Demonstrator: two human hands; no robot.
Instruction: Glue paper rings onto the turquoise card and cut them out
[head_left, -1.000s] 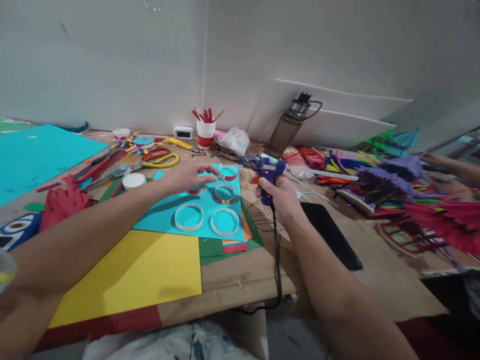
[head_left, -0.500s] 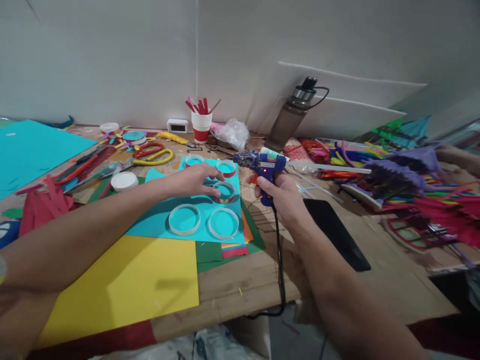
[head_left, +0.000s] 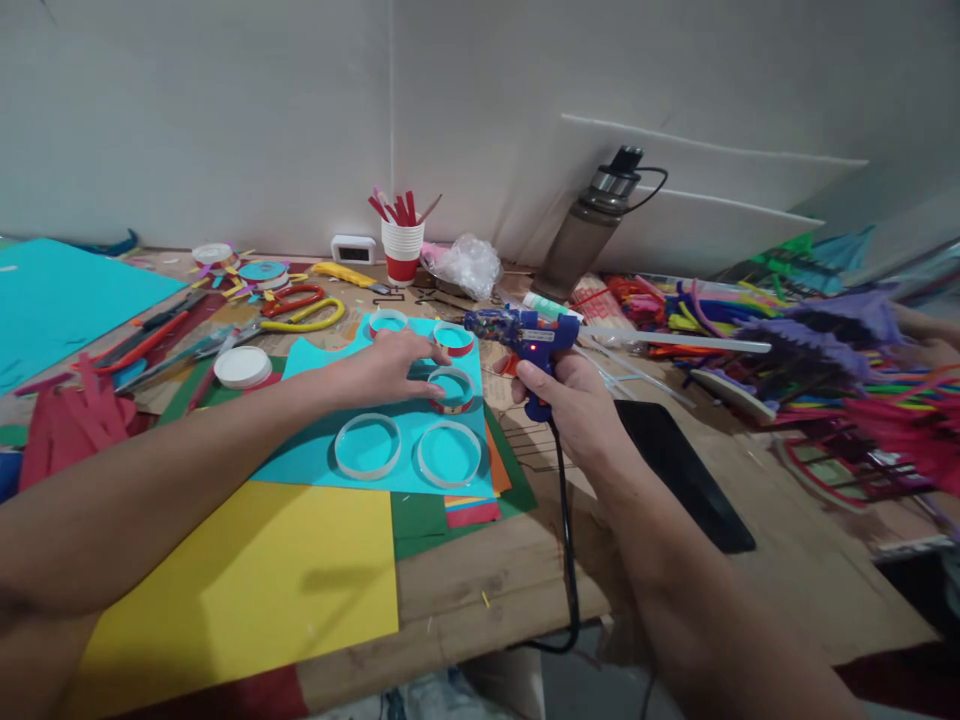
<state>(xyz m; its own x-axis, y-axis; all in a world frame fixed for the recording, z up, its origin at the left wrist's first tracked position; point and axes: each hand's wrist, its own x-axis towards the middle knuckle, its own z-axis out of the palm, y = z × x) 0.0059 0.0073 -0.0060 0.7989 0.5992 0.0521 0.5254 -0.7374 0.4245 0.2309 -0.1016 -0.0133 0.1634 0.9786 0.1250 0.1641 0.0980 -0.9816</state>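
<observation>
My right hand [head_left: 574, 395] is wrapped round a blue hot glue gun [head_left: 541, 345] with a lit red light. A long white glue stick [head_left: 682, 342] sticks out of its back, and its nozzle points left. My left hand [head_left: 397, 365] reaches over a cyan sheet [head_left: 300, 440], fingers apart. Its thumb tip is at the left rim of a red-and-white ring [head_left: 452, 402]; whether it grips the ring I cannot tell. Another red-rimmed ring [head_left: 453, 341] stands behind that one, and one more [head_left: 388, 322] lies beyond the hand. Two white rings [head_left: 368, 470] sit on the sheet's near part.
Yellow paper [head_left: 322, 560] lies in front. Scissors [head_left: 307, 318], a yellow cutter [head_left: 345, 274] and a paper cup [head_left: 403, 255] are at the back. A bottle [head_left: 581, 235] leans against the wall. A black phone-like slab [head_left: 682, 475], a cord [head_left: 566, 540] and colourful pipe cleaners [head_left: 697, 310] are at right.
The view has shifted slightly. Both hands keep nearly the same places, the right still round the glue gun, the left still by the red-and-white ring.
</observation>
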